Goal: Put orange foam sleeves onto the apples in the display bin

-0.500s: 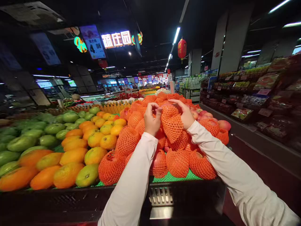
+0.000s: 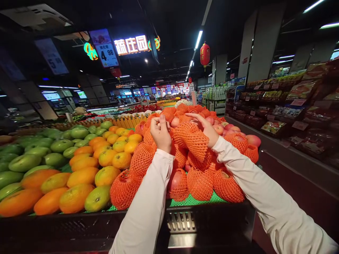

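An orange foam net sleeve (image 2: 192, 138) is drawn out sideways between my hands above a heap of red apples in similar sleeves. My left hand (image 2: 161, 134) is closed at the sleeve's left end, its fingers curled and thumb up; the exact grip is hidden. My right hand (image 2: 208, 129) holds the sleeve from the right, index finger stretched over the top and the other fingers mostly behind the net. Whether an apple is inside this sleeve I cannot tell. Just beyond my left fingers, a bare part of an apple (image 2: 175, 122) shows. Another netted apple (image 2: 200, 184) rests on the green mat below.
Left of the netted heap lie oranges (image 2: 84, 176), then green fruit (image 2: 34, 151). Unwrapped apples (image 2: 231, 127) lie behind my right hand. A black crate edge (image 2: 212, 211) runs along the front. Packaged-food shelves (image 2: 280, 109) line the right side, past an aisle.
My left hand has moved left, away from my right hand. The foam sleeve between them has stretched leftward and tilted flatter. My right hand has stayed nearly in place.
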Demonstrator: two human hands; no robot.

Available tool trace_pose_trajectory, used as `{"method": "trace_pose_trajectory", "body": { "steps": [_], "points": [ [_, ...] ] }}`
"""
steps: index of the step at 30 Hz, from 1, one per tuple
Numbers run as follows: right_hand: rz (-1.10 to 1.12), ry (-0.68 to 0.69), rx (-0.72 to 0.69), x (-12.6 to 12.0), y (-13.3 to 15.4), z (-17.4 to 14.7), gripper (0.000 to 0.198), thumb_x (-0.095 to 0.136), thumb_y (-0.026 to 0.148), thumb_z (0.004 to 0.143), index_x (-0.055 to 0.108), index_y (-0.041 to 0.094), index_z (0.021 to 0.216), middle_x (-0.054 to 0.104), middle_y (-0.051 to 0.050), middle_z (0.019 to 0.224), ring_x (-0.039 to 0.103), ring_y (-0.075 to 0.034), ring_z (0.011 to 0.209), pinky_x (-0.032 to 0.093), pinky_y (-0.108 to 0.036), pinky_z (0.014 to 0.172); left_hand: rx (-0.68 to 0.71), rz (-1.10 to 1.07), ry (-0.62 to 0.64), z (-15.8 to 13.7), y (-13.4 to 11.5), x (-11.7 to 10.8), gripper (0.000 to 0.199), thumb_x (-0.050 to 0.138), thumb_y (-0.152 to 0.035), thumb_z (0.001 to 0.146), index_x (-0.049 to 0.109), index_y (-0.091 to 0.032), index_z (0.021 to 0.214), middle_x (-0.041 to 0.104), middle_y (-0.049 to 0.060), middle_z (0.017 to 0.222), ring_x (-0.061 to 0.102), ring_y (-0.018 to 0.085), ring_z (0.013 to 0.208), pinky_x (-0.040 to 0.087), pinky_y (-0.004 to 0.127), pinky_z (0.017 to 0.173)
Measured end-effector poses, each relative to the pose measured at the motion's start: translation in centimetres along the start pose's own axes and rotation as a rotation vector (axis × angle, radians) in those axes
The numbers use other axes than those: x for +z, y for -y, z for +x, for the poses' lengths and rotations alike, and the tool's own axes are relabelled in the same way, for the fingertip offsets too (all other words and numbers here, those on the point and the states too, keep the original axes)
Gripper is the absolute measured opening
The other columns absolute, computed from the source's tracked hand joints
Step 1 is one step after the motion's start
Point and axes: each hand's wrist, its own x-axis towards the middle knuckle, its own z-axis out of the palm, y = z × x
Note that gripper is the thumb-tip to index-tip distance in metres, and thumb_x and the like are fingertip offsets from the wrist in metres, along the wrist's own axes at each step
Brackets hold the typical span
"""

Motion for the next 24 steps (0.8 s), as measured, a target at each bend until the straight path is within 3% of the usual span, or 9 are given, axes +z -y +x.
{"method": "trace_pose_trajectory", "body": {
  "steps": [3, 6, 8, 11, 14, 19, 24],
  "points": [
    [-0.025, -0.081, -0.024, 0.0, -0.2, 0.1, 0.068, 0.08, 0.031, 0.068, 0.052, 0.025, 0.13, 0.07, -0.006, 0.103, 0.067, -0.023, 0.093, 0.054, -0.044, 0.089, 0.077, 0.076, 0.147, -0.6, -0.4, 0.1, 0.044, 0.046, -0.061, 0.09, 0.05, -0.02, 0.074, 0.054, -0.001, 0.069, 0.052, 0.012, 0.063, 0.041, 0.025, 0.06],
    [-0.105, -0.156, -0.044, -0.2, -0.3, 0.1, 0.065, 0.079, 0.033, 0.07, 0.054, 0.025, 0.129, 0.07, -0.007, 0.107, 0.067, -0.024, 0.097, 0.054, -0.045, 0.09, 0.234, 0.21, 0.314, -1.4, -0.9, 0.5, 0.035, 0.06, -0.053, 0.085, 0.053, -0.02, 0.077, 0.057, 0.002, 0.084, 0.056, 0.015, 0.082, 0.044, 0.028, 0.075],
    [-0.147, -0.169, -0.067, -0.4, -0.2, 0.1, 0.065, 0.079, 0.031, 0.069, 0.054, 0.025, 0.129, 0.07, -0.008, 0.11, 0.067, -0.025, 0.099, 0.054, -0.046, 0.09, 0.264, 0.216, 0.325, -1.7, -1.0, 0.8, 0.033, 0.065, -0.047, 0.084, 0.048, -0.02, 0.074, 0.055, 0.001, 0.082, 0.054, 0.015, 0.082, 0.043, 0.028, 0.076],
    [-0.172, -0.127, -0.107, -0.5, 0.0, 0.0, 0.077, 0.082, 0.026, 0.059, 0.053, 0.024, 0.131, 0.066, -0.009, 0.118, 0.065, -0.026, 0.104, 0.052, -0.046, 0.094, 0.157, 0.115, 0.165, -1.4, -0.7, 1.0, 0.036, 0.064, -0.047, 0.085, 0.044, -0.021, 0.072, 0.047, -0.003, 0.071, 0.048, 0.011, 0.067, 0.04, 0.024, 0.067],
    [-0.177, -0.084, -0.104, -0.4, 0.2, -0.1, 0.079, 0.08, 0.021, 0.055, 0.053, 0.023, 0.129, 0.065, -0.008, 0.118, 0.064, -0.025, 0.106, 0.051, -0.045, 0.098, -0.032, 0.023, 0.023, -0.9, -0.1, 0.8, 0.043, 0.07, -0.054, 0.077, 0.043, -0.021, 0.071, 0.041, -0.007, 0.062, 0.039, 0.008, 0.054, 0.033, 0.022, 0.054],
    [-0.001, -0.098, -0.015, -0.5, 0.0, 0.1, 0.07, 0.078, 0.021, 0.053, 0.057, 0.023, 0.12, 0.065, -0.007, 0.117, 0.064, -0.026, 0.106, 0.051, -0.045, 0.098, -0.329, -0.05, 0.056, -0.3, 0.8, 0.4, 0.049, 0.076, -0.061, 0.065, 0.05, -0.019, 0.068, 0.051, -0.006, 0.059, 0.044, 0.007, 0.051, 0.034, 0.021, 0.052],
    [0.207, -0.248, 0.139, -0.1, -0.3, 0.3, 0.056, 0.083, 0.03, 0.054, 0.063, 0.023, 0.106, 0.069, -0.003, 0.107, 0.064, -0.025, 0.103, 0.05, -0.045, 0.098, -0.326, -0.003, 0.122, -0.5, 1.1, 0.4, 0.055, 0.06, -0.071, 0.075, 0.053, -0.017, 0.062, 0.056, -0.001, 0.063, 0.052, 0.01, 0.061, 0.04, 0.022, 0.059]
  ]
}}
